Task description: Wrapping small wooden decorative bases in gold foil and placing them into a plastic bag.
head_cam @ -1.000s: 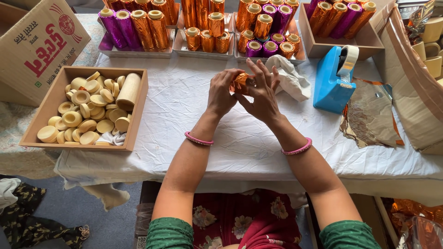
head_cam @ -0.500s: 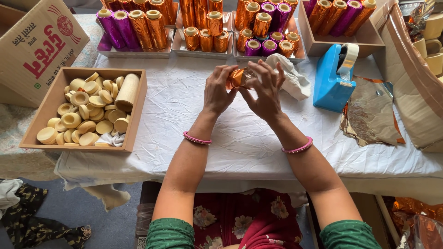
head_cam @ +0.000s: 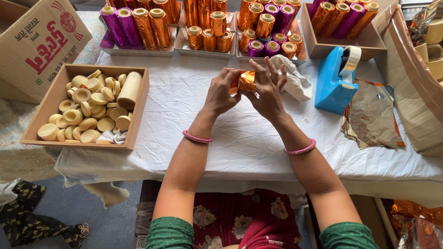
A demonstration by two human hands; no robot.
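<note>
Two hands at work over a white tablecloth (head_cam: 240, 143), each wrist with a pink bangle: left hand (head_cam: 221, 94) and right hand (head_cam: 266, 94) together pinch one small roll wrapped in orange foil (head_cam: 246, 82), raised just above the cloth between the fingertips, both hands grasping it. Left of them, one shallow cardboard tray (head_cam: 138, 110) of pale bare spools, with one longer tube lying among them. Right of them, one crumpled white cloth (head_cam: 295, 78) touching the right hand's far side, one blue tape dispenser (head_cam: 336, 85), and loose foil sheets (head_cam: 371, 115) lying flat beyond it. Far edge: several trays of finished rolls (head_cam: 207, 34), orange and purple, some upright, some lying. Far left corner: one printed cardboard box (head_cam: 32, 46).
</note>
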